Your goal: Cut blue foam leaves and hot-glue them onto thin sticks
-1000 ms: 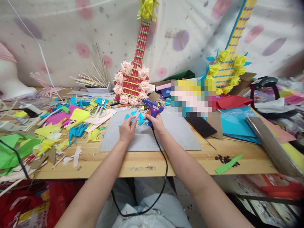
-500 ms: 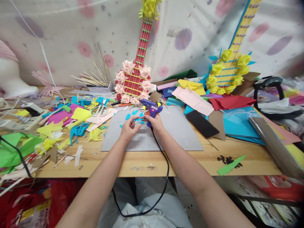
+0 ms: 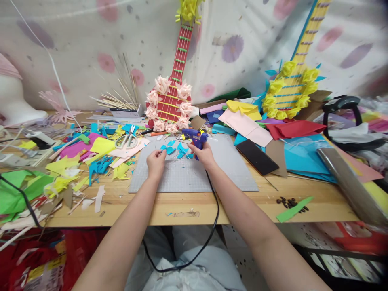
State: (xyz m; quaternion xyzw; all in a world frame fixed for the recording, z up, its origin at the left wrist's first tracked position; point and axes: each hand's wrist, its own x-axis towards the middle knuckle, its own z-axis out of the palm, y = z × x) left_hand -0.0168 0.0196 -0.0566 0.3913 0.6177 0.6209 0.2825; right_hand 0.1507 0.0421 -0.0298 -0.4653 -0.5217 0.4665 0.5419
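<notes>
My right hand point(image 3: 203, 154) is wrapped round a blue hot glue gun point(image 3: 194, 135), whose nozzle points left. A black cord point(image 3: 216, 202) hangs from it to my lap. My left hand point(image 3: 156, 162) is closed in a pinch left of the gun, with a thin stick point(image 3: 155, 144) poking up from the fingers. Close to those fingertips are small blue paper pieces point(image 3: 170, 150), leaf-like in shape; whether one is held is unclear. More blue leaf pieces point(image 3: 182, 150) lie between my hands on the grey cutting mat point(image 3: 230, 173).
Behind the mat leans a red paper guitar point(image 3: 169, 101) with pink flowers; a yellow one point(image 3: 286, 93) stands at right. Scissors point(image 3: 127, 140) and paper scraps point(image 3: 103, 147) lie left. A black phone point(image 3: 257, 157), coloured sheets point(image 3: 306, 157) and dark beads point(image 3: 291, 202) lie right.
My hands have moved apart: the left went left, and the right with the glue gun shifted slightly right. The blue pieces between them show more now.
</notes>
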